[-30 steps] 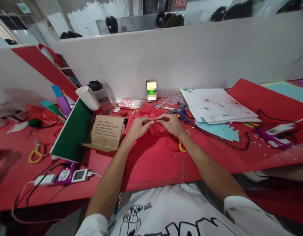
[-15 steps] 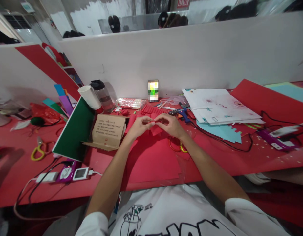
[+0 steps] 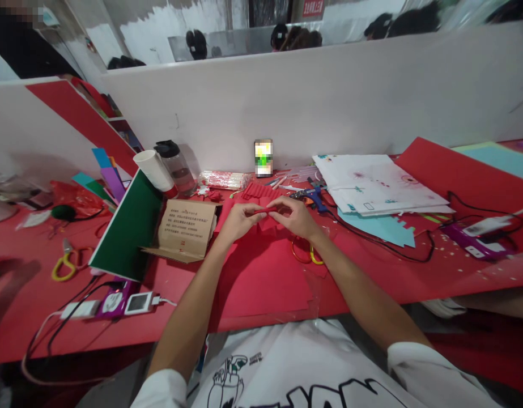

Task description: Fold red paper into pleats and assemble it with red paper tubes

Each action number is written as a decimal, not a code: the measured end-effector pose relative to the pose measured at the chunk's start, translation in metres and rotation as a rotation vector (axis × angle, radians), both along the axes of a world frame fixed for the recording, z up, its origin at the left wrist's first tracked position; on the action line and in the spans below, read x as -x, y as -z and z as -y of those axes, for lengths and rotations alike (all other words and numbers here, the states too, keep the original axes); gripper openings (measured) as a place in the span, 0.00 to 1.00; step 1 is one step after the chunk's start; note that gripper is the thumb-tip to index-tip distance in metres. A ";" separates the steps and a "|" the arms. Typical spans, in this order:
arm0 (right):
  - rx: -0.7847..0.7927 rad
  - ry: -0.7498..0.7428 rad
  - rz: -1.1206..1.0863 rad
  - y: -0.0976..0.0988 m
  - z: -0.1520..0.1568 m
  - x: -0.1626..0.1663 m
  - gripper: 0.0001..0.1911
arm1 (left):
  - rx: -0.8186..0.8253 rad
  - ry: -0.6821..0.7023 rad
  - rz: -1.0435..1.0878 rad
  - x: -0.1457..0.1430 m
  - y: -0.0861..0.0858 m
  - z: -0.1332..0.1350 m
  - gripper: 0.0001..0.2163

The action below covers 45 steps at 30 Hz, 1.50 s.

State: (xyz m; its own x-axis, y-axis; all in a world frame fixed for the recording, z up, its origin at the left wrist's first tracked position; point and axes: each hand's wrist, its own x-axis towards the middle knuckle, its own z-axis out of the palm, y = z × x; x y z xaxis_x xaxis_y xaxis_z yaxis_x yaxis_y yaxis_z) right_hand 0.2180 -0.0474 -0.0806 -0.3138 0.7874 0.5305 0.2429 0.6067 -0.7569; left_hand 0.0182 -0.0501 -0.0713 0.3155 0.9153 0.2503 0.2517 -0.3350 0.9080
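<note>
We saw the left hand (image 3: 243,220) and the right hand (image 3: 297,218) each pinching, thumb against fingers, one end of a narrow red paper strip (image 3: 268,210), which spanned the gap between the two sets of fingertips. Just beyond both hands we found pleated red paper (image 3: 260,190); on their near side, between the forearms, spread a red paper sheet (image 3: 265,280). To the left hand's left we noted a cardboard box (image 3: 187,224); near the right hand, beyond and rightward, a blue glue gun (image 3: 315,198). Scissor handles (image 3: 313,256) lay beside the right wrist.
</note>
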 end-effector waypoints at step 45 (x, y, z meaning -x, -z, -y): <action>0.159 0.070 -0.152 0.004 -0.008 -0.001 0.11 | -0.052 -0.112 0.080 -0.002 0.003 0.002 0.13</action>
State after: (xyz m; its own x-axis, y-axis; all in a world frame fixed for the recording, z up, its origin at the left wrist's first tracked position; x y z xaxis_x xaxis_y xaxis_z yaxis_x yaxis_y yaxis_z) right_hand 0.2194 -0.0395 -0.0845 -0.1817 0.8820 0.4348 0.1556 0.4624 -0.8729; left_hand 0.0206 -0.0520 -0.0742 0.1892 0.9288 0.3186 0.2179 -0.3561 0.9087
